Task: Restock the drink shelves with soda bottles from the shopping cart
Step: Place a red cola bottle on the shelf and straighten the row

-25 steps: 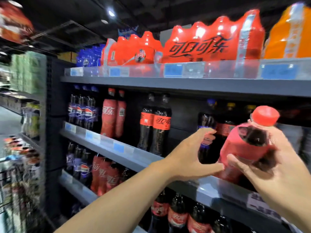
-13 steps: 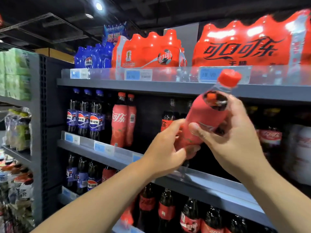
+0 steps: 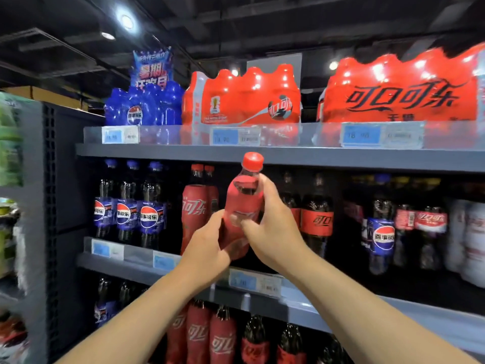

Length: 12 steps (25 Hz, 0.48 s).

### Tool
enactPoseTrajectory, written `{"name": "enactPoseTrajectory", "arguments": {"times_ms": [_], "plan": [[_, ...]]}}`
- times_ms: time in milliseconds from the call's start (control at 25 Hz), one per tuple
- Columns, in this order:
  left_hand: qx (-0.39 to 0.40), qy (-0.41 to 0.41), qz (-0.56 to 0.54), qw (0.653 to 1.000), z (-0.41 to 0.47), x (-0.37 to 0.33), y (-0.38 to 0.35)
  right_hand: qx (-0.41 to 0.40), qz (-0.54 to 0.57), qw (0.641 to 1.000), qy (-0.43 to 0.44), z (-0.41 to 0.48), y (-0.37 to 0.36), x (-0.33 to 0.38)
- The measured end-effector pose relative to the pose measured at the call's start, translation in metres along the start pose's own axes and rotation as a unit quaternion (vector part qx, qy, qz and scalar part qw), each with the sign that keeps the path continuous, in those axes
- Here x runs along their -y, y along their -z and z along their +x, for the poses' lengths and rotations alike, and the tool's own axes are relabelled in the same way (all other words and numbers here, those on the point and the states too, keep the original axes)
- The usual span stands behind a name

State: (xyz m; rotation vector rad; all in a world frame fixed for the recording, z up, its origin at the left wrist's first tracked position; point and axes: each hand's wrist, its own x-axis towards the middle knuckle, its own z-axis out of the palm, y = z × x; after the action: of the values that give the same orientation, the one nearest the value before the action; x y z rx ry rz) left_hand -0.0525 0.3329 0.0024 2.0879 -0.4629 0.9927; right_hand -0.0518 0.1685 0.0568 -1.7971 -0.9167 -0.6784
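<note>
Both hands, left grip point(image 3: 207, 248) and right grip point(image 3: 273, 232), curl around upright red soda bottle point(image 3: 242, 203).

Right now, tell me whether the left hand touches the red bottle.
Touching. The head view shows the left hand wrapped round the lower part of the red bottle, with no gap between them.

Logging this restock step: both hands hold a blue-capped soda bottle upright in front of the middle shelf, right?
No: the head view shows the cap is red, not blue. The left hand and right hand do hold the soda bottle upright in front of the middle shelf.
</note>
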Motion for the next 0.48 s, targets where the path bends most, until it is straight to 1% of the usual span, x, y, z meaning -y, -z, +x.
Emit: {"name": "enactPoseTrajectory", "arguments": {"times_ms": [120, 200, 240, 320, 360, 480], "plan": [[0.009, -0.009, 0.081, 0.997, -0.003, 0.015, 0.010, 0.023, -0.026, 0.997, -0.064, 0.002, -0.021, -0.015], [-0.020, -0.040, 0.142, 0.989, -0.003, 0.027, 0.020, 0.022, -0.054, 0.993, -0.104, 0.005, -0.029, -0.020], [-0.046, -0.046, 0.154, 0.986, -0.002, 0.033, 0.026, 0.018, -0.075, 0.990, -0.120, 0.010, -0.032, -0.022], [-0.089, -0.039, 0.158, 0.983, 0.004, 0.045, 0.038, 0.017, -0.126, 0.981, -0.147, 0.021, -0.035, -0.023], [-0.099, -0.026, 0.156, 0.983, 0.007, 0.049, 0.044, 0.019, -0.141, 0.977, -0.157, 0.026, -0.036, -0.024], [-0.091, 0.031, 0.129, 0.987, 0.016, 0.061, 0.052, 0.035, -0.132, 0.976, -0.168, 0.035, -0.041, -0.026]]}}
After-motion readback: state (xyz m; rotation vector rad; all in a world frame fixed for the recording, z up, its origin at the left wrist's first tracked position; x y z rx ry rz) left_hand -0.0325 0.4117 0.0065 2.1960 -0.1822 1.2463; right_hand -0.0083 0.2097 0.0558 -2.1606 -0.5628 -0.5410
